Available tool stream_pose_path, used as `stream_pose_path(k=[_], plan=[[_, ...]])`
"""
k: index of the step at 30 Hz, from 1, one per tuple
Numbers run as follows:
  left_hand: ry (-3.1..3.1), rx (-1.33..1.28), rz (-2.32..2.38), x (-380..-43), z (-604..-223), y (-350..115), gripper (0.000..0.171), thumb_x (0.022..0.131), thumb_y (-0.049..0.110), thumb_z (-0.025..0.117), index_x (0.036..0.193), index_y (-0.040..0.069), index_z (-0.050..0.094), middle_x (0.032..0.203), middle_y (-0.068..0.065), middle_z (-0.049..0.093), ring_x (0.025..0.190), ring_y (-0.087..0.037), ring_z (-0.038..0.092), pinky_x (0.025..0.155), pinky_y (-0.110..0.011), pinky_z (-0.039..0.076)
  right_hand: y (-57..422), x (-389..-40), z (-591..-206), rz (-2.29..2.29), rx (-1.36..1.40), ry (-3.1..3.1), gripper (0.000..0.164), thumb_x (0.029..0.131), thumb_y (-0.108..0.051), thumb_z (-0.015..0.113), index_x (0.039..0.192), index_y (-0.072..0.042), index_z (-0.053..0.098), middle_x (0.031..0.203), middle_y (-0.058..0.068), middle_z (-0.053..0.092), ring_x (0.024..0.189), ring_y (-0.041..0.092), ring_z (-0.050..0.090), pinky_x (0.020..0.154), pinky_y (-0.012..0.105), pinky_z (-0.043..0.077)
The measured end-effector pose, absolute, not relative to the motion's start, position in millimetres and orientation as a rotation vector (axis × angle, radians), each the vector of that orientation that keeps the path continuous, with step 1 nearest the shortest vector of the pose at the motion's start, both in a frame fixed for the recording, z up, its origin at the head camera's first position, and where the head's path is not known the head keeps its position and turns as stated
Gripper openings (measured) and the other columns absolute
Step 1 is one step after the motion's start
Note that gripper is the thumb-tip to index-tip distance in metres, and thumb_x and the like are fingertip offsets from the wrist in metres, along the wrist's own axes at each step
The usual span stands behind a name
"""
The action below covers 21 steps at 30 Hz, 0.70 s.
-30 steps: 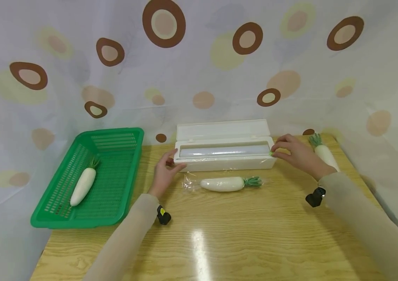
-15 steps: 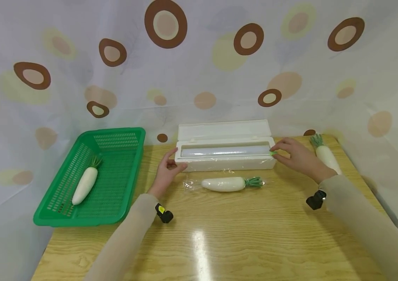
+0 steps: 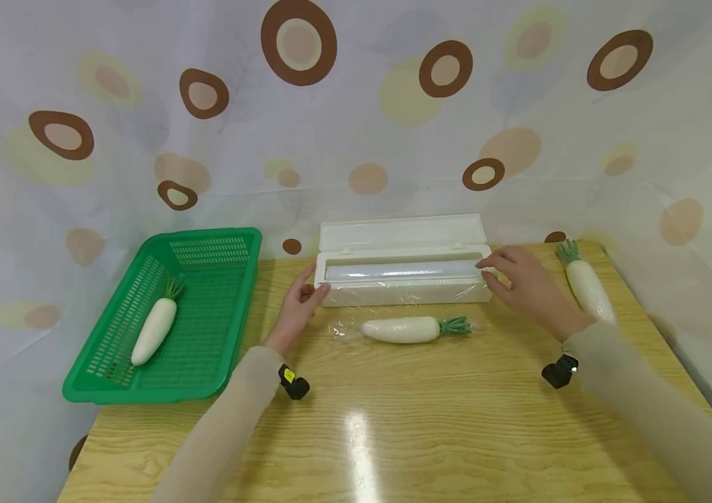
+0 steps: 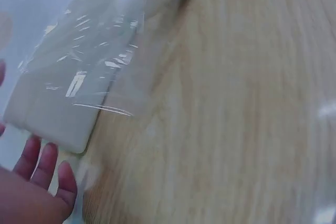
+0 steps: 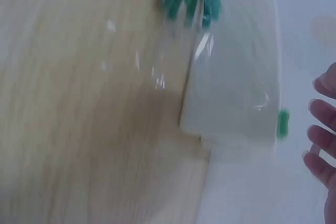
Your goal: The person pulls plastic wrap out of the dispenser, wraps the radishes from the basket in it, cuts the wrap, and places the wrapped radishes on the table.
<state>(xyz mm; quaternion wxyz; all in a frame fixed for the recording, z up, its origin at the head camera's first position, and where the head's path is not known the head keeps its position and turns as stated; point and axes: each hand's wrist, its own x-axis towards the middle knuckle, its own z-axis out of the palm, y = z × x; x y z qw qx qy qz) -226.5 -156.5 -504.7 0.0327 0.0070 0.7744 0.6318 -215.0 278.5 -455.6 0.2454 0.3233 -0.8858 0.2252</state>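
Note:
A white cling film dispenser box (image 3: 406, 293) lies with its lid (image 3: 402, 232) raised, a roll of cling film (image 3: 402, 270) inside. Loose film hangs over its front. My left hand (image 3: 295, 307) is at the box's left end, thumb by the front corner; in the left wrist view its fingers (image 4: 44, 161) are loosely bent beside that end. My right hand (image 3: 522, 283) is above the right end, fingers spread near the roll's end. The right wrist view shows them apart from the box and the green slider (image 5: 283, 124). A film-wrapped white radish (image 3: 401, 330) lies in front.
On the left stands a green basket (image 3: 242, 307) with one white radish (image 3: 154, 332) in it. Another white radish (image 3: 590, 290) lies at the right table edge, partly behind my right hand. A patterned curtain (image 3: 330, 140) hangs behind the wooden table (image 3: 456, 419).
My right hand has left the green slider at the box's right end and shifted slightly left. My left thumb has moved up and left at the front corner. The radishes have stayed put.

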Motion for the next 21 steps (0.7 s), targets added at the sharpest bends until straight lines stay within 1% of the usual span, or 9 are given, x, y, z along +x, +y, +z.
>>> stream_pose_path(k=[2,4,6,8,11,14,17,21], plan=[[2.492,-0.002,1.953,-223,-506,-152,0.073,0.106,0.042,0.061,0.165,0.018,0.027,0.132,-0.017,0.047,0.114,-0.028,0.05,0.089,-0.038,0.046,270,-210,-456,0.603,0.965,-2.376,0.019,0.085,0.006,0.078,0.102,-0.002,0.074,0.097,0.012,0.066,0.092,0.035,0.06,0.081,0.052,0.049],[2.656,-0.012,1.937,-217,-506,-146,0.07,0.106,0.042,0.059,0.163,0.012,0.029,0.133,-0.019,0.047,0.114,-0.029,0.049,0.091,-0.041,0.046,260,-204,-459,0.573,1.047,-2.349,0.021,0.082,0.005,0.081,0.101,-0.002,0.074,0.095,0.01,0.066,0.09,0.033,0.062,0.079,0.05,0.051],[2.857,0.04,1.881,-209,-504,-137,0.062,0.106,0.036,0.061,0.155,0.007,0.039,0.129,-0.021,0.047,0.113,-0.032,0.046,0.092,-0.044,0.044,250,-196,-462,0.525,1.107,-2.354,0.025,0.08,0.001,0.084,0.103,-0.002,0.074,0.095,0.009,0.066,0.089,0.03,0.062,0.077,0.047,0.052],[3.072,0.219,1.74,-200,-503,-127,0.05,0.104,0.028,0.066,0.145,0.004,0.051,0.123,-0.022,0.049,0.109,-0.034,0.045,0.09,-0.045,0.043,239,-188,-467,0.457,1.139,-2.397,0.029,0.081,-0.005,0.087,0.106,-0.003,0.074,0.097,0.008,0.066,0.09,0.028,0.063,0.078,0.046,0.053],[3.309,0.637,1.376,-188,-500,-109,0.036,0.098,0.019,0.074,0.129,0.004,0.065,0.116,-0.019,0.055,0.107,-0.034,0.05,0.09,-0.047,0.044,225,-175,-475,0.342,1.147,-2.497,0.035,0.084,-0.018,0.088,0.113,-0.004,0.072,0.103,0.008,0.066,0.095,0.028,0.062,0.084,0.047,0.052],[3.302,0.984,1.044,-179,-498,-93,0.033,0.093,0.02,0.08,0.123,0.007,0.072,0.118,-0.014,0.063,0.11,-0.032,0.057,0.094,-0.047,0.047,214,-166,-482,0.246,1.13,-2.611,0.04,0.089,-0.027,0.084,0.119,-0.005,0.07,0.108,0.009,0.065,0.101,0.029,0.061,0.09,0.048,0.051],[3.165,1.066,0.91,-171,-498,-82,0.04,0.091,0.024,0.083,0.126,0.008,0.072,0.123,-0.01,0.067,0.116,-0.029,0.059,0.102,-0.048,0.046,207,-161,-486,0.176,1.098,-2.683,0.042,0.093,-0.031,0.081,0.123,-0.004,0.067,0.112,0.009,0.065,0.104,0.029,0.061,0.092,0.048,0.05],[3.078,1.015,0.819,-169,-501,-76,0.042,0.092,0.026,0.082,0.128,0.01,0.071,0.126,-0.007,0.068,0.119,-0.028,0.058,0.104,-0.048,0.044,203,-160,-489,0.143,1.067,-2.703,0.043,0.094,-0.03,0.08,0.124,-0.003,0.065,0.113,0.009,0.065,0.105,0.029,0.061,0.092,0.048,0.05]])
